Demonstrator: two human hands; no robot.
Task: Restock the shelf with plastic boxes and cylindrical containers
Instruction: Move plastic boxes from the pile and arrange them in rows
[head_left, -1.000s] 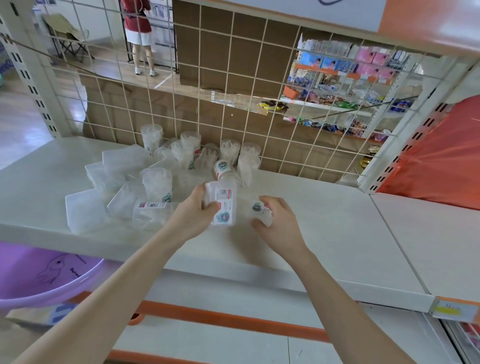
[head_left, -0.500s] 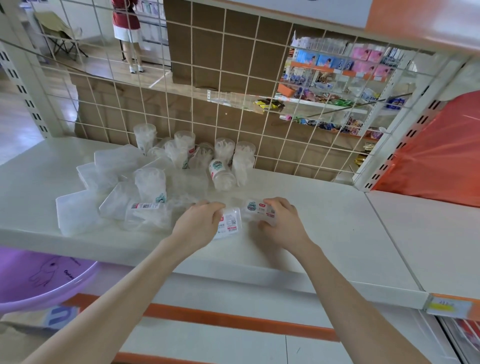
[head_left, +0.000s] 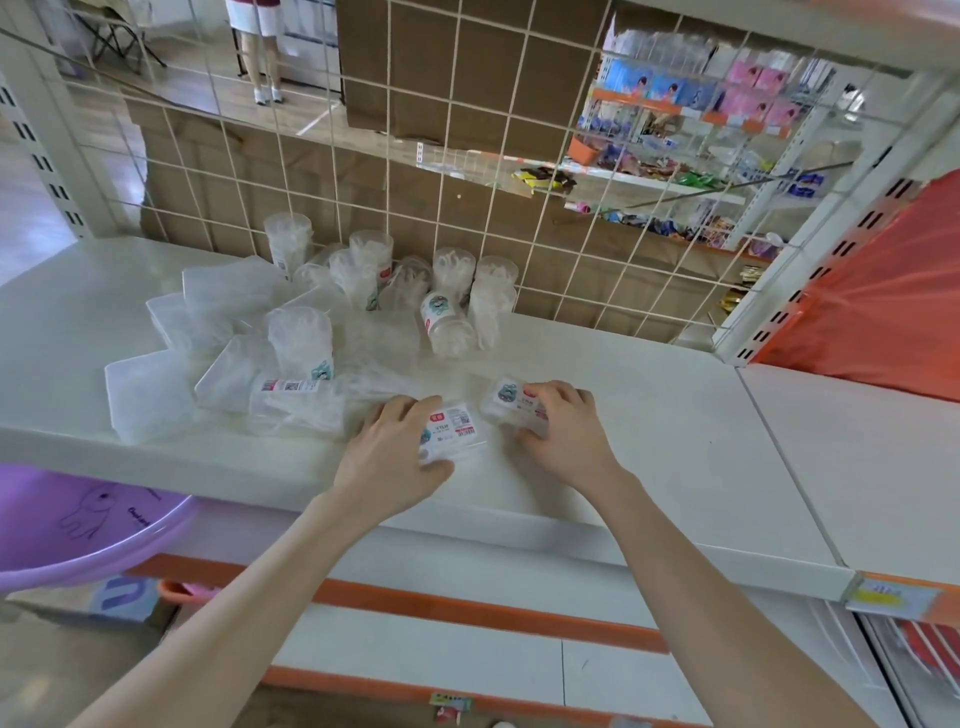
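A left box (head_left: 453, 430) and a right box (head_left: 511, 401), both labelled, are laid flat near the front of the shelf (head_left: 649, 426), right of the heap of clear containers (head_left: 358, 291). Each is gripped with curled fingers, by the left hand (head_left: 387, 457) and the right hand (head_left: 566, 436), probably to be lined up side by side.

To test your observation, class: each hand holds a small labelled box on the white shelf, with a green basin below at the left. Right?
Not quite: the head view shows the basin is purple, not green. The left hand holds one small labelled box and the right hand another, on the white shelf.
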